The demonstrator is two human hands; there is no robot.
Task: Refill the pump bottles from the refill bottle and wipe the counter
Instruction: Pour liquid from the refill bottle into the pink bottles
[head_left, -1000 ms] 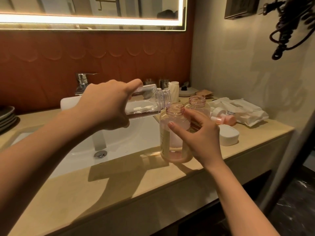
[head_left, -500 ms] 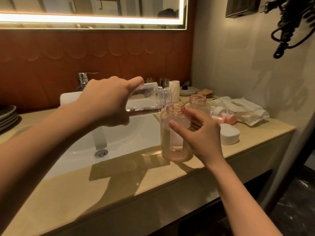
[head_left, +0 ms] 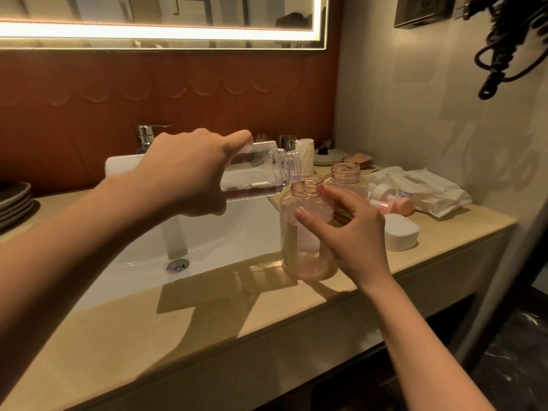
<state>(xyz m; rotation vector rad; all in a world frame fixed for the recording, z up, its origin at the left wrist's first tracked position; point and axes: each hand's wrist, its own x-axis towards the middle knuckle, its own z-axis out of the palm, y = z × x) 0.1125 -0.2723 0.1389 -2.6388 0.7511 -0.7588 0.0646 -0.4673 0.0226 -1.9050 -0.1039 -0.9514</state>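
Observation:
My left hand (head_left: 189, 176) grips a clear refill bottle (head_left: 261, 173), tipped nearly flat with its open mouth just over the neck of a pink pump bottle (head_left: 299, 241). That bottle stands uncapped on the beige counter (head_left: 207, 315) beside the sink, with a little liquid at its bottom. My right hand (head_left: 347, 229) holds it by the shoulder, thumb in front and fingers behind. A second uncapped pink bottle (head_left: 345, 176) stands just behind. A pink pump head (head_left: 391, 203) lies on the counter to the right.
The white sink (head_left: 148, 250) with its drain and a chrome faucet (head_left: 145, 133) lies to the left. A white sponge-like block (head_left: 400, 232) and a pack of wipes (head_left: 430, 194) sit at right. Stacked plates (head_left: 14, 200) are far left. A black coiled cord (head_left: 504, 46) hangs on the wall.
The refill bottle has tipped a little further and its mouth has moved closer over the pink bottle's neck. My right hand stays on the pink bottle.

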